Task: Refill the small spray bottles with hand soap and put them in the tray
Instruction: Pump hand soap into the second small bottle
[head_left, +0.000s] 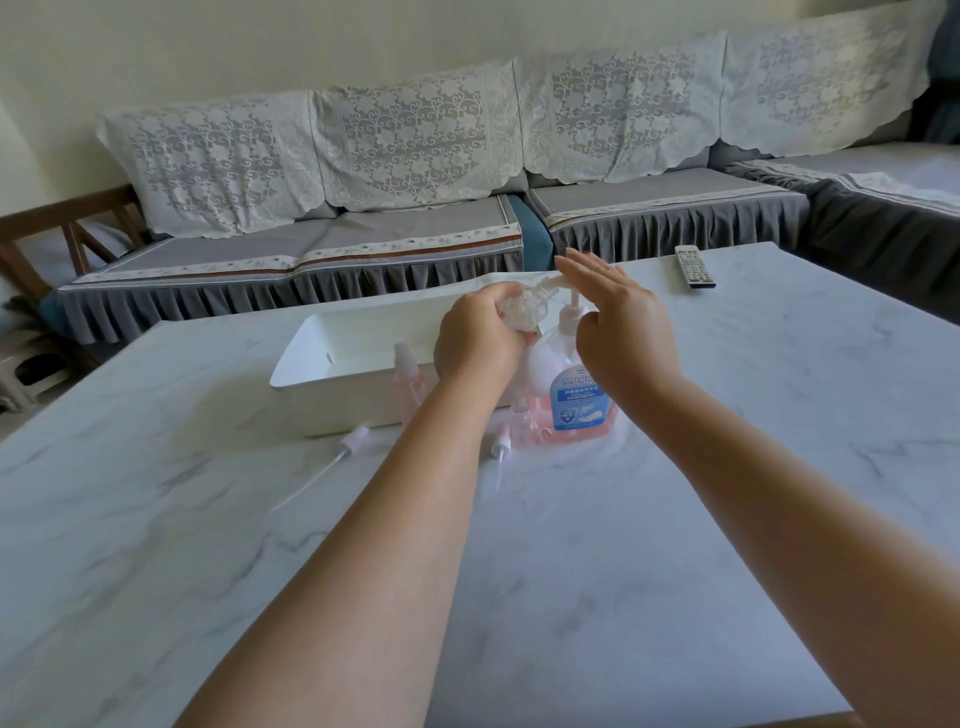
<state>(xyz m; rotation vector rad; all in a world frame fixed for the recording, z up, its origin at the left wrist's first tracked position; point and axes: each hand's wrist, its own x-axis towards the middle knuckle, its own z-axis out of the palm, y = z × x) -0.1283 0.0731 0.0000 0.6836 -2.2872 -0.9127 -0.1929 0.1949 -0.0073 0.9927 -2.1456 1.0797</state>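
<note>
**Item count**

Small spray bottles: 3. One held up at the pump spout (521, 310), one capped by the tray (405, 382), one uncapped beside the soap (521, 422).
Loose spray heads on desk (571, 545): 2 (355, 435) (501, 440).
Soap pump bottle: 1 (576, 384).
Tray: 1 (332, 358).
Remote: 1 (694, 266).
Hands: 2, left (480, 338) and right (621, 322).

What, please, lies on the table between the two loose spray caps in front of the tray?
In the head view, only bare marble table lies between the left spray cap and the right spray cap; the left forearm crosses above it.
</note>
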